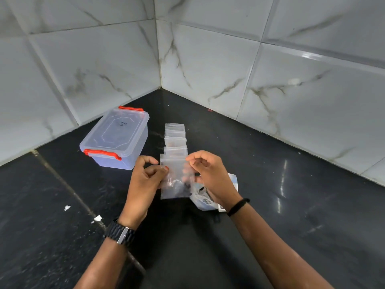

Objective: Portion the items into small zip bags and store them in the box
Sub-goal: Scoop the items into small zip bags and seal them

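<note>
Your fingers [164, 168] are pinching the top edge of a small zip bag [177, 180]: in the head view your left hand [143, 180] is gripping its left corner and your right hand [210, 174] is gripping its right corner, thumbs and fingertips pressed together on the plastic. The bag is hanging upright between both hands above the dark worktop [270, 205], with some small dark items [183, 184] lying at its bottom. Behind it, a row of overlapping empty bags [175, 138] is running toward the back corner of the worktop. The closed clear box [116, 138] with red latches is sitting near the left wall. A crumpled larger bag [203, 198] is lying under your right wrist.
</note>
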